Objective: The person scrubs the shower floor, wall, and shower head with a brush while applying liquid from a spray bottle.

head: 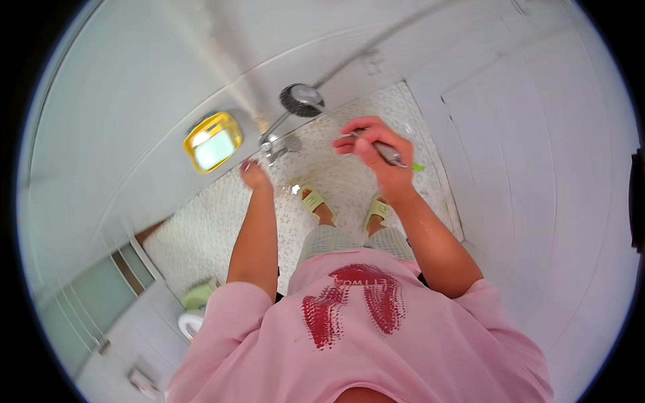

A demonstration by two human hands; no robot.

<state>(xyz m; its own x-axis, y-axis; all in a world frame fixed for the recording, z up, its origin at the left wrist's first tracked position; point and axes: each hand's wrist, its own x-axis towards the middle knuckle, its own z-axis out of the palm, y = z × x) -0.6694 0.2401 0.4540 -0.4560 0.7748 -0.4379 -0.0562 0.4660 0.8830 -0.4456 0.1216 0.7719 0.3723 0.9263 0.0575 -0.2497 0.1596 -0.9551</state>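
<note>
My right hand (383, 156) is closed around a shiny grey handle (390, 153), raised above the floor. Just past its fingers is a round head (302, 99) with a dark rim and silver centre, in line with the handle. Blur leaves unclear whether it is a shower head or a scrubber. My left hand (255, 174) is below the chrome mixer tap (274, 146) on the wall, its fingers bent and blurred. Whether it holds anything cannot be made out. Near it on the wall side is a yellow-rimmed object (213, 143) with a glossy pale face.
A grey pipe (363, 50) runs up the pale wall from the tap side. Speckled floor (201, 226) lies under my green slippers (312, 198). A green bin-like object (199, 294) and a white toilet seat (189, 325) are at lower left. A white wall (529, 151) rises at right.
</note>
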